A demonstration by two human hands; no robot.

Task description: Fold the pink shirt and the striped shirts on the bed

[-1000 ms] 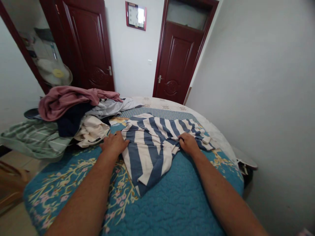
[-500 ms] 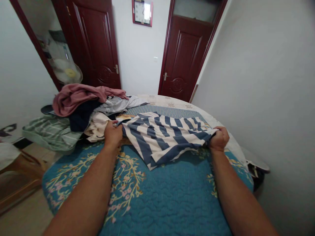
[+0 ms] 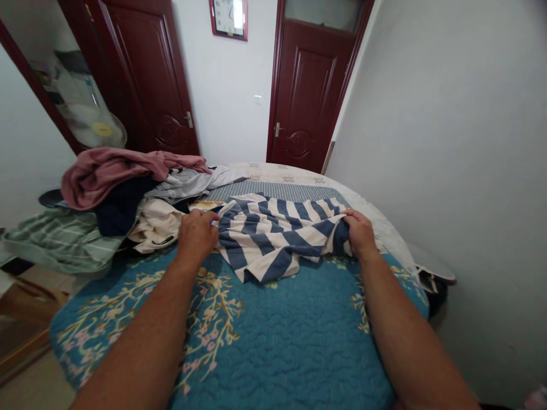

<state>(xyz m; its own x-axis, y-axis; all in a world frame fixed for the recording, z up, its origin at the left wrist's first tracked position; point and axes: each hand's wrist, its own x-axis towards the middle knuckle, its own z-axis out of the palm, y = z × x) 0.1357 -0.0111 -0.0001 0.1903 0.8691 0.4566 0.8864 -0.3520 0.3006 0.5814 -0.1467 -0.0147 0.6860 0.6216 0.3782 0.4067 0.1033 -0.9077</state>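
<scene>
A blue and white striped cloth garment (image 3: 273, 236) lies rumpled on the teal quilted cover (image 3: 290, 336) of a table. At its left edge my left hand (image 3: 199, 230) is closed on the fabric. My right hand (image 3: 359, 230) pinches the right edge, with a fold of cloth hanging beneath the fingers. Between the hands the fabric is creased, and its front edge rests on the quilt. Left of my left hand, a cream garment (image 3: 156, 225) sits close by in a heap of clothes.
The heap also has a pink garment (image 3: 111, 173), a green checked one (image 3: 64, 239) and a grey one (image 3: 183, 185). A wooden stool (image 3: 25, 319) stands at the lower left. A white wall (image 3: 461, 142) rises on the right.
My right hand has moved left, closer to my left hand, and the striped garment is more bunched between them. The whole view has shifted slightly to the right.
</scene>
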